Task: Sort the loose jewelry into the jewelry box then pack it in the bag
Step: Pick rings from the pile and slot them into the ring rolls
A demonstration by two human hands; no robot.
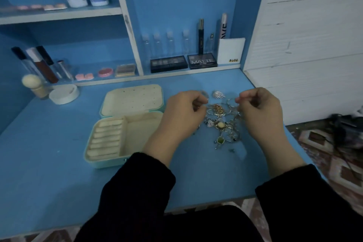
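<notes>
A mint jewelry box (110, 160) lies open on the blue desk, cream lined, with ring rolls on its left side and a bare compartment on its right; the lid (131, 99) lies flat behind it. Right of the box sits a tangled pile of loose jewelry (221, 122) in silver and gold. My left hand (183, 112) hovers over the pile's left edge, fingers curled, pinching a small silver piece. My right hand (259, 110) is over the pile's right edge, fingertips pinched on a thin ring or chain. No bag is in view.
A round white container (63, 93) and a puff applicator (34, 84) stand left of the box. Makeup palettes (202, 61), small bottles and tubes line the back shelf. The desk's right edge (294, 137) drops to a patterned floor.
</notes>
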